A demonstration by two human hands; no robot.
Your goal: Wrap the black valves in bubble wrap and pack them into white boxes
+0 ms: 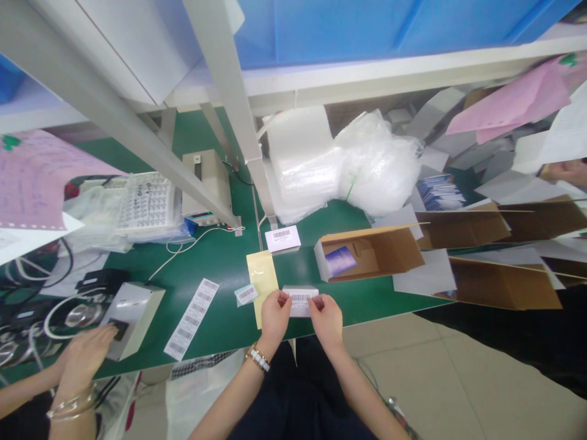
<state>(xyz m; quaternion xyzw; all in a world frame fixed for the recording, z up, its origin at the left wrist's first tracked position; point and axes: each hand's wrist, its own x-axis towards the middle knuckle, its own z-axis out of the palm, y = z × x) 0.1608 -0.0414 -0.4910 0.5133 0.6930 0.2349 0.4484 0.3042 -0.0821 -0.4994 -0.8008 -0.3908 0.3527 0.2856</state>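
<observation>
In front of me at the table's near edge lies a small white box (300,310) with a barcode label on its top face. My left hand (276,315) pinches its left end, thumb and fingers at the label's edge. At the opposite end my right hand (326,318) is closed the same way. Just beyond is a second white box (283,239), also bearing a barcode label. Left of my hands are a yellow sheet (262,275) and a small label piece (246,294) overlapping it. A long strip of barcode labels (191,319) lies farther left.
An open cardboard box (369,253) with a purple-blue leaflet (340,261) stands right; more open boxes (502,281) follow. Plastic bags (312,162) lie behind, below a shelf (348,82). At left, another person's hands (85,354) touch a grey device (135,318). Another person's hand (566,172) shows far right.
</observation>
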